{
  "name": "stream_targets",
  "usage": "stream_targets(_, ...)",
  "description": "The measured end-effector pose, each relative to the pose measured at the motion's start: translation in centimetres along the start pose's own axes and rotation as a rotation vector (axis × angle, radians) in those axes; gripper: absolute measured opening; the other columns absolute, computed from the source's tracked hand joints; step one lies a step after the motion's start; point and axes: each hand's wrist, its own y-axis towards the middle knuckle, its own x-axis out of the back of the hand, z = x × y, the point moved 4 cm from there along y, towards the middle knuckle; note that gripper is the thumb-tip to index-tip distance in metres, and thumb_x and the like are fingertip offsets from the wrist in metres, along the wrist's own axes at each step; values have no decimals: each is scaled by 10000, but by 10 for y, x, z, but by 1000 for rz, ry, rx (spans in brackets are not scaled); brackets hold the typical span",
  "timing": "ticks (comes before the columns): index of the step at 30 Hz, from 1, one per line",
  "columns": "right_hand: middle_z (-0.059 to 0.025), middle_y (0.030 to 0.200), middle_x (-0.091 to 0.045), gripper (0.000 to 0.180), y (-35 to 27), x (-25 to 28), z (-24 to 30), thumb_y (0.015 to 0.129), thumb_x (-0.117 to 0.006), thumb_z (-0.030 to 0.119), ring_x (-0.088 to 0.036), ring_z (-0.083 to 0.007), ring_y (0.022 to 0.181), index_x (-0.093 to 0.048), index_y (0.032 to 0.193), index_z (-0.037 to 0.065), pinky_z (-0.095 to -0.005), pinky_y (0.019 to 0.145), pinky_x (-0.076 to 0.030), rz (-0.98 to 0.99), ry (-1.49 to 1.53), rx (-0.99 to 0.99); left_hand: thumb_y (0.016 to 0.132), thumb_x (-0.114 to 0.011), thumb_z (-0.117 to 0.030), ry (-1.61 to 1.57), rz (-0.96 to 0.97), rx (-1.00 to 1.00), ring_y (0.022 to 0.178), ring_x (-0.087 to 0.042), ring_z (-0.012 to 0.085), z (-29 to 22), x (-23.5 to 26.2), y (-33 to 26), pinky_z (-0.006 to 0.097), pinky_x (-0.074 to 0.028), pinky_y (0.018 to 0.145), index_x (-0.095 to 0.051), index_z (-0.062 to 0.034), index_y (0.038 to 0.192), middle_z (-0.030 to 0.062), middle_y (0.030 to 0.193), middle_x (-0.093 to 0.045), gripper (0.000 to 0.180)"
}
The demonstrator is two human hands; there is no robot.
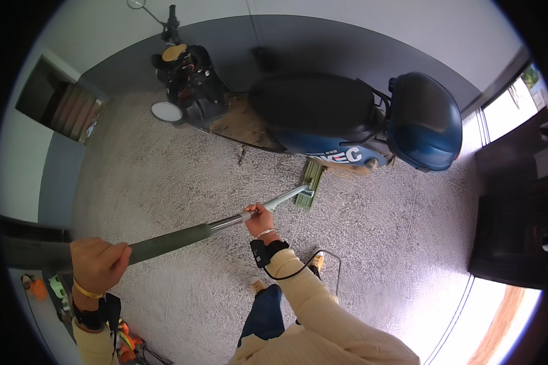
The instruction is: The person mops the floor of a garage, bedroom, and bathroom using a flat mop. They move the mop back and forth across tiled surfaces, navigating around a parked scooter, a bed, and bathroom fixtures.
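Note:
A mop with a long pole runs across the view, its thick green grip (175, 243) at the left and a silver shaft leading to a flat green mop head (309, 185). My left hand (97, 264) is closed around the green grip near its upper end. Farther along, my right hand (260, 220) is wrapped round the metal shaft, beside a pale collar. The mop head lies on the speckled floor (371, 225), its far end close to the underside of a scooter (329, 121).
The blue and black scooter stands along the far wall, with a round mirror (167, 111) and a rear box (425, 121). Dark furniture (510, 225) stands at the right. Orange items (128, 344) lie at lower left. Steps (73, 112) show through the left doorway.

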Motion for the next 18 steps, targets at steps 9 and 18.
stream_targets(9,-102,669,-497,121,-39,12,84,916,-442,69,-496,-254,677,-431,803,27,-415,754,-457,-114,-50,123,654,-725,-72,-76,-42,-30,393,-465,211,-39,-9,41,316,-325,400,-613,-108,638,34,470,-488,119)
stream_targets(18,-102,669,-511,141,-87,24,225,919,-450,77,-518,-252,694,-449,788,25,-422,790,-456,-140,12,268,695,-734,-107,-232,-94,-64,359,-444,183,-95,-64,110,298,-310,369,-619,-95,610,41,438,-465,143)
